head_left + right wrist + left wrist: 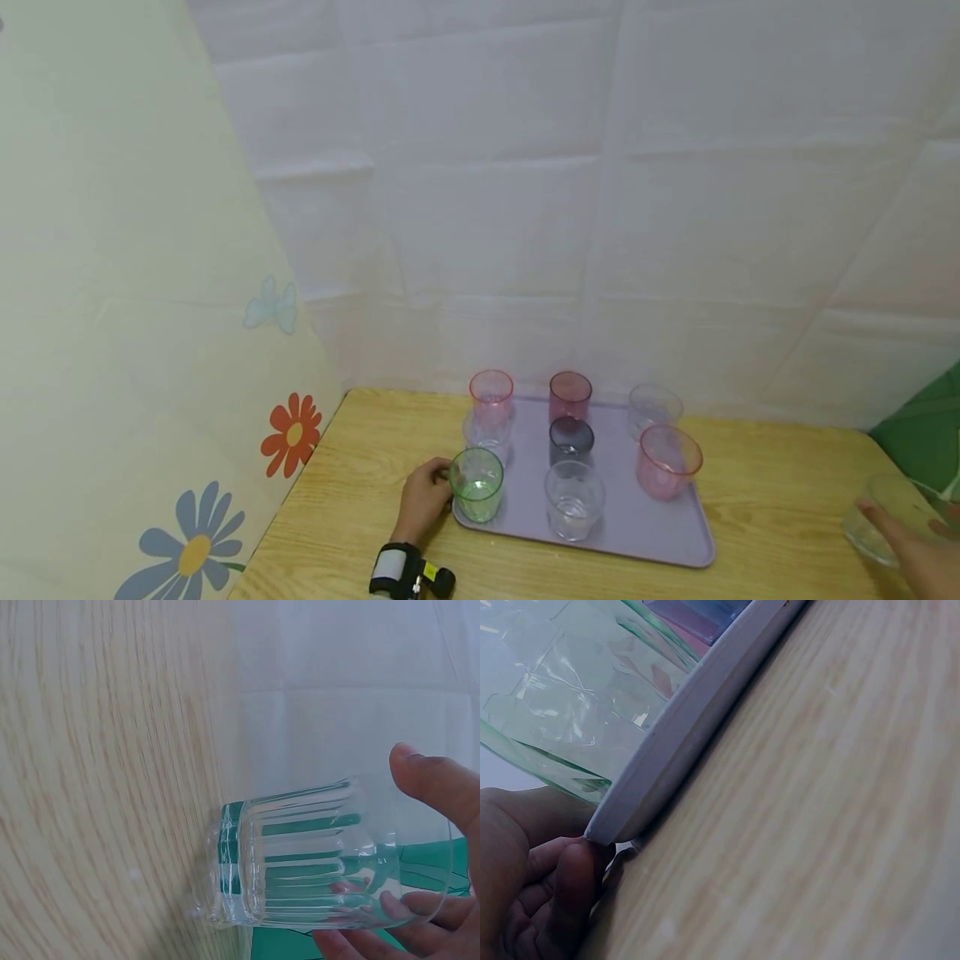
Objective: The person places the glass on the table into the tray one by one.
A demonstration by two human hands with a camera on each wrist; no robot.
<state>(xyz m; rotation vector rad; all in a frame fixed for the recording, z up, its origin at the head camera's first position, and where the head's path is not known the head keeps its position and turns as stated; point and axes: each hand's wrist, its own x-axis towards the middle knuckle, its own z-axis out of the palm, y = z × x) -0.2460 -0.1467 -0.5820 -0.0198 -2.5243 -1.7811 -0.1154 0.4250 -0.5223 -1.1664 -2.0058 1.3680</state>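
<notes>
My left hand grips the left edge of a lilac tray, beside a green glass. In the left wrist view, the fingers curl at the tray rim, close to the green glass. Far to the right, my right hand holds a clear glass at the wooden table. The right wrist view has that ribbed clear glass between the thumb and the other fingers, some seen through its wall. Its base is at the tabletop.
On the tray stand pink glasses, a dark grey glass, a dark red glass and several clear ones. White sheeting hangs behind the wooden table. Something green lies at the right edge.
</notes>
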